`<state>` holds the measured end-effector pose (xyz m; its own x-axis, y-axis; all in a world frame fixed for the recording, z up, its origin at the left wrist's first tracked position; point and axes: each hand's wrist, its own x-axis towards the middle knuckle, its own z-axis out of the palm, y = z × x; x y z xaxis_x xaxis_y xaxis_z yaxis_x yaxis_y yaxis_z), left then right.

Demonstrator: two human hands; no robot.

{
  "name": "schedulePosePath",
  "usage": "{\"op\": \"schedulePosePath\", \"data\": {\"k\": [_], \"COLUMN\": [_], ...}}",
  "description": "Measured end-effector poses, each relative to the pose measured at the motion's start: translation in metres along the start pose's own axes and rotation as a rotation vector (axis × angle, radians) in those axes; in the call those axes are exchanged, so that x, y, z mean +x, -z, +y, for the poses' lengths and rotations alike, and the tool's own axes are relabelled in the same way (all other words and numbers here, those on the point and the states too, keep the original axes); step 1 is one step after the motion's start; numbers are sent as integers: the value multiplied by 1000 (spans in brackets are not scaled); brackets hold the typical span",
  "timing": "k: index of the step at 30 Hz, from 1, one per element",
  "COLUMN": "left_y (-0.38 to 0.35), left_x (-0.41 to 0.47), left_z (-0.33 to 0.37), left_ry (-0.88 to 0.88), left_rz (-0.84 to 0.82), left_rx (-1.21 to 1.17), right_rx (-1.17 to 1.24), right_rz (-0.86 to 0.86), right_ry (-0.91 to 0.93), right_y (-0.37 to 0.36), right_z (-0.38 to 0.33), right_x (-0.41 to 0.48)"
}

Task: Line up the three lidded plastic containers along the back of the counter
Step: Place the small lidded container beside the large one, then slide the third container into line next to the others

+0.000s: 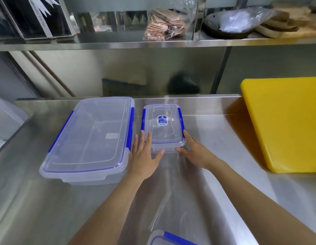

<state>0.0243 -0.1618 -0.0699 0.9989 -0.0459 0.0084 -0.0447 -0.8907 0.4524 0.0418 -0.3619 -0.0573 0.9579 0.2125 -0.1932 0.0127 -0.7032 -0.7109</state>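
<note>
Container at the near edge [168, 238]: lidded plastic box with blue clips, only a corner in view, well short of the back of the steel worktop [215, 131].
Arms: two bare forearms reach forward and converge.
Left hand [144, 156]: flat, fingers straight along the small container's left near corner, thumb on its front wall; grip open, clasping nothing.
Right hand [194, 149]: mirrored on the right near corner; grip likewise open.
Small container [163, 124]: clear, lid on, labelled, near the back, just beside the large one.
Step in hand: probably squaring this box between flat palms.
Next move: likely calls for fetching the near box and setting it to the right.
Large container [90, 137]: left, lid on, far end at the back.
Yellow cutting board [284, 121]: right rear.
</note>
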Motion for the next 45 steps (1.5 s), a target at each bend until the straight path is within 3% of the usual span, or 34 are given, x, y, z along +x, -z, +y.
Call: {"op": "schedulePosePath", "data": {"k": [9, 18, 24, 27, 30, 34, 38, 40, 43, 45], "left_y": [22, 43, 38, 39, 38, 29, 17, 12, 13, 16], "left_x": [-10, -25, -73, -81, -86, -85, -74, -70, -73, -80], "left_z": [-2, 0, -2, -5, -8, -1, 21, 33, 42, 40], "left_ry": [-18, 36, 93, 195, 293, 293, 188, 157, 109, 40], "left_rz": [-62, -107, -341, -528, -588, -377, 27, 144, 141, -33], "left_rx": [-227, -371, -345, -350, -395, -441, -18, 26, -142, -207], "right_rx": [-13, 72, -4, 1, 5, -33, -76, -70, -76, -43], "right_rz": [-63, -257, -463, -482, -455, -388, -179, -47, 78, 107], "right_ry": [-3, -11, -30, -31, 15, -24, -109, -143, -186, -144], "right_y": [12, 27, 15, 10, 4, 5, 0, -10, -19, -15], "right_z": [3, -7, -7, -8, -7, -4, -1, -1, -2, -3], "right_x": [4, -16, -57, -67, -75, -82, -90, -96, -103, -110]}}
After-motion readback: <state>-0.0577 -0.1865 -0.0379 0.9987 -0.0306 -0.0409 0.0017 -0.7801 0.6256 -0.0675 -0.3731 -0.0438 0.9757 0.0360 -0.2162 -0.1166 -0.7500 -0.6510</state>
